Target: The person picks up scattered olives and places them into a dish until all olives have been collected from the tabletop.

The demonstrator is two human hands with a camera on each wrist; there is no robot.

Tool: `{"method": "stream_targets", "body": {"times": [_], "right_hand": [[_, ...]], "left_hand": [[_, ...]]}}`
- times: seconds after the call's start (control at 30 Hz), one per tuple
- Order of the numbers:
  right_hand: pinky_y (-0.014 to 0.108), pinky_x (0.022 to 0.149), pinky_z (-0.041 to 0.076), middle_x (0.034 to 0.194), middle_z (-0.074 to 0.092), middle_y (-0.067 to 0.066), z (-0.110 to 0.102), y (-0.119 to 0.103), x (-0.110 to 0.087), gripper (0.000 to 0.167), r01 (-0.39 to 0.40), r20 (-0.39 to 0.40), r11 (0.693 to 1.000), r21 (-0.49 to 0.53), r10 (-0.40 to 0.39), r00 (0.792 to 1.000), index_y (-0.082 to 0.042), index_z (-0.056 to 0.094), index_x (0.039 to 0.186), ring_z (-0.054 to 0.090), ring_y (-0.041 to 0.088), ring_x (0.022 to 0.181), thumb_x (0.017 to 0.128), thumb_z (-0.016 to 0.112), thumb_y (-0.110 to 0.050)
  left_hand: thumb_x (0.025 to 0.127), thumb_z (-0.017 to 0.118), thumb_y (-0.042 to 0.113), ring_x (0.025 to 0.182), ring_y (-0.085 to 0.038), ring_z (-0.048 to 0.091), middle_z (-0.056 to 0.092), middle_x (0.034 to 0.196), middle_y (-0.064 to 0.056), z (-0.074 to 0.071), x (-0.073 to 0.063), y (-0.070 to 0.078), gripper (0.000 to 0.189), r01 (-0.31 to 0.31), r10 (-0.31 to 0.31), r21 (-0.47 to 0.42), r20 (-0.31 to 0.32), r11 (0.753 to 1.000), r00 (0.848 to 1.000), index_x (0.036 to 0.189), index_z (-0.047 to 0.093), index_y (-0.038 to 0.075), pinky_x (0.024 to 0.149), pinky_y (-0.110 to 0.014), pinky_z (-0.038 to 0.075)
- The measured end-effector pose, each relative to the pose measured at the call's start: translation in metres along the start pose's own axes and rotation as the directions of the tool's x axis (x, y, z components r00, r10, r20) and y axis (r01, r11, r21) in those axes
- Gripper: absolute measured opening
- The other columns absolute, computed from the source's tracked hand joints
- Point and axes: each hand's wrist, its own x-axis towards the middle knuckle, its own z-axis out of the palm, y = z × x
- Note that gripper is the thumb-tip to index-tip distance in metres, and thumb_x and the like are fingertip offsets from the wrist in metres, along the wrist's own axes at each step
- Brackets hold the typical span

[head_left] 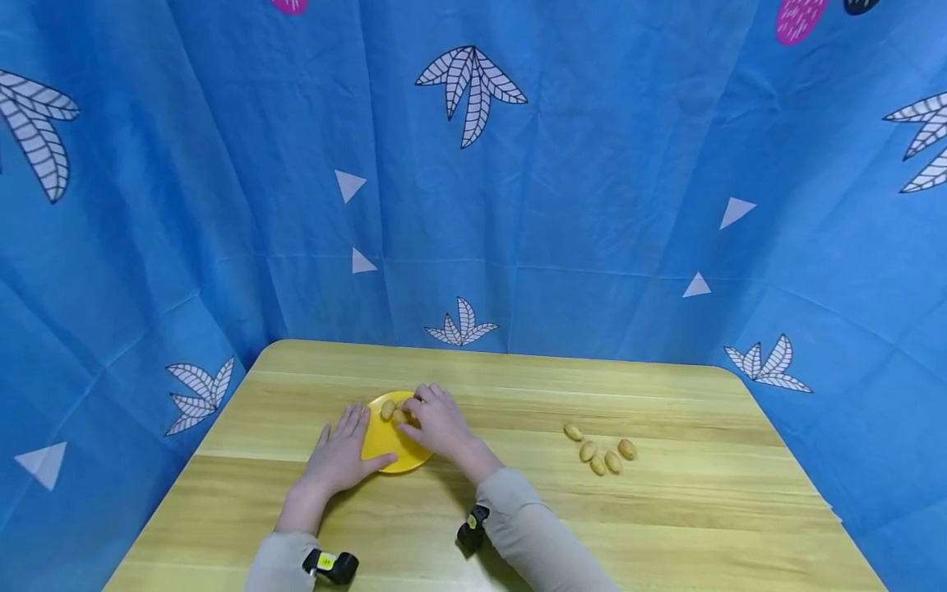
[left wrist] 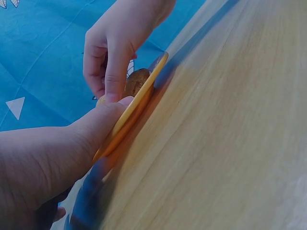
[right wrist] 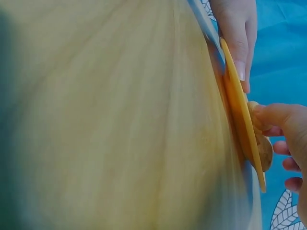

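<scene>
A yellow plate (head_left: 390,448) lies on the table, left of the middle. My left hand (head_left: 342,454) rests against its left side with straight, spread fingers, the thumb lying over the near rim. Over the plate's right part, my right hand (head_left: 442,423) reaches down with bent fingers. Its thumb and forefinger pinch a small potato (right wrist: 258,120) close to the plate's surface, as the right wrist view shows. Another small potato (head_left: 388,409) lies toward the plate's far left. A browner potato (left wrist: 137,81) sits beside the right fingers, and these fingers partly hide the others on the plate.
Several more small potatoes (head_left: 613,462) lie in a loose group on the wooden table (head_left: 710,510), right of the plate. Blue patterned cloth (head_left: 592,205) hangs behind the table and along its sides. Each wrist carries a small black camera (head_left: 330,566).
</scene>
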Motion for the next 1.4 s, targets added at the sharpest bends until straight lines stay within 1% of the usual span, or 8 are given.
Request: {"method": "stream_targets", "body": {"times": [0.1, 0.23, 0.53, 0.8, 1.03, 1.2, 1.4], "right_hand": [[0.026, 0.079, 0.039, 0.101, 0.058, -0.004, 0.0008, -0.0001, 0.0015, 0.029, -0.004, 0.011, 1.0, -0.002, 0.004, 1.0, -0.021, 0.071, 0.107, 0.045, 0.014, 0.092, 0.09, 0.067, -0.044], [0.025, 0.078, 0.038, 0.1, 0.057, -0.004, 0.0012, -0.0003, 0.0022, 0.028, 0.001, 0.006, 1.0, -0.01, -0.001, 1.0, -0.021, 0.071, 0.105, 0.045, 0.013, 0.091, 0.089, 0.068, -0.044], [0.024, 0.074, 0.035, 0.095, 0.055, -0.005, -0.0013, -0.0047, 0.001, 0.026, -0.001, 0.006, 0.998, -0.059, 0.001, 1.0, -0.021, 0.071, 0.099, 0.042, 0.012, 0.086, 0.086, 0.072, -0.043], [0.024, 0.071, 0.033, 0.095, 0.054, -0.005, -0.0004, -0.0078, 0.0012, 0.025, 0.002, -0.008, 0.995, -0.104, -0.003, 1.0, -0.021, 0.07, 0.097, 0.041, 0.013, 0.085, 0.084, 0.074, -0.042], [0.024, 0.073, 0.034, 0.096, 0.055, -0.004, 0.0004, -0.0089, 0.0014, 0.024, -0.01, -0.018, 0.994, -0.105, 0.008, 1.0, -0.021, 0.068, 0.098, 0.042, 0.013, 0.086, 0.085, 0.074, -0.04], [0.025, 0.074, 0.034, 0.098, 0.055, -0.004, 0.0004, -0.0091, 0.001, 0.024, -0.021, -0.01, 0.995, -0.099, 0.02, 1.0, -0.021, 0.068, 0.1, 0.042, 0.014, 0.088, 0.085, 0.073, -0.039], [0.025, 0.074, 0.034, 0.099, 0.055, -0.003, 0.0001, -0.0091, -0.0006, 0.025, -0.019, -0.012, 0.996, -0.088, 0.018, 1.0, -0.021, 0.068, 0.102, 0.043, 0.014, 0.089, 0.085, 0.073, -0.04]], "left_hand": [[0.086, 0.056, 0.067, 0.149, -0.042, 0.016, 0.02, 0.16, -0.024, -0.0009, -0.0001, 0.001, 0.102, 0.001, -0.001, 0.002, 0.0, 1.0, 1.0, 0.152, 0.024, -0.005, 0.116, -0.068, 0.014], [0.086, 0.057, 0.066, 0.15, -0.042, 0.015, 0.02, 0.16, -0.024, -0.0016, -0.0006, 0.0021, 0.102, 0.005, -0.005, 0.002, 0.004, 1.0, 1.0, 0.152, 0.024, -0.005, 0.116, -0.068, 0.013], [0.086, 0.057, 0.066, 0.15, -0.042, 0.015, 0.019, 0.16, -0.024, -0.0004, 0.0005, 0.0008, 0.102, 0.007, -0.007, -0.001, 0.005, 1.0, 1.0, 0.152, 0.023, -0.005, 0.116, -0.068, 0.012], [0.086, 0.058, 0.065, 0.15, -0.042, 0.015, 0.02, 0.16, -0.024, -0.0008, 0.0001, 0.0013, 0.102, 0.004, -0.004, -0.005, 0.004, 1.0, 1.0, 0.152, 0.023, -0.005, 0.116, -0.068, 0.012], [0.086, 0.057, 0.066, 0.15, -0.042, 0.016, 0.02, 0.16, -0.024, -0.0005, -0.0003, 0.001, 0.102, 0.001, -0.001, -0.001, 0.0, 1.0, 1.0, 0.152, 0.023, -0.005, 0.117, -0.067, 0.013], [0.086, 0.057, 0.066, 0.15, -0.042, 0.016, 0.02, 0.16, -0.024, -0.0007, -0.0005, 0.0013, 0.102, -0.001, 0.001, 0.002, -0.001, 1.0, 1.0, 0.152, 0.024, -0.005, 0.117, -0.067, 0.013], [0.086, 0.058, 0.065, 0.149, -0.042, 0.016, 0.021, 0.16, -0.024, -0.0014, -0.0009, 0.0019, 0.101, -0.001, 0.001, 0.003, -0.003, 1.0, 1.0, 0.151, 0.024, -0.005, 0.117, -0.067, 0.014]]}}
